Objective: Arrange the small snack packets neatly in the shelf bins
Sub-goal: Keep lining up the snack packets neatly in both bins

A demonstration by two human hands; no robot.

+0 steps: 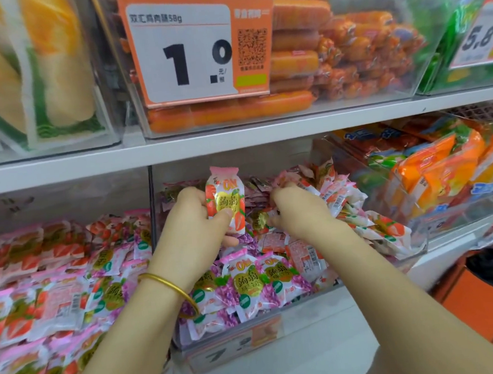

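**Held item.** The left hand point(195, 220) grips one pink-and-white plastic strawberry jelly packet point(225, 201) with a gold oval label. The thumb presses the printed face and the other fingers curl behind it. The packet is held above the contents of the clear rectangular plastic bin point(151, 194), at its far left, below the white shelf board point(236, 142). Judgement: it is raised so that its flavour can be read and a place chosen before it is set down.

**Orientation.** The long axis of the packet stands nearly upright, with a slight tilt. The pink crimped end points up toward the shelf board and the lower end points down into the bin. The printed face is turned to the near side.

**Second hand.** The right hand point(297, 209) is in the far middle of the same bin, with its fingers bent down among the packets. The fingertips are hidden, so it cannot be told whether they grasp one. Judgement: this hand parts or steadies the pile to open a gap.

**Bin contents.** Purple grape-print jelly packets point(247, 284) lie flat in overlapping rows at the near side, labels up. White strawberry-print packets point(387, 229) lie in a loose heap at the right, pointing in mixed directions. Judgement: this heap is the unsorted part.

**Other.** A thin gold bangle point(170, 284) sits on the left wrist.
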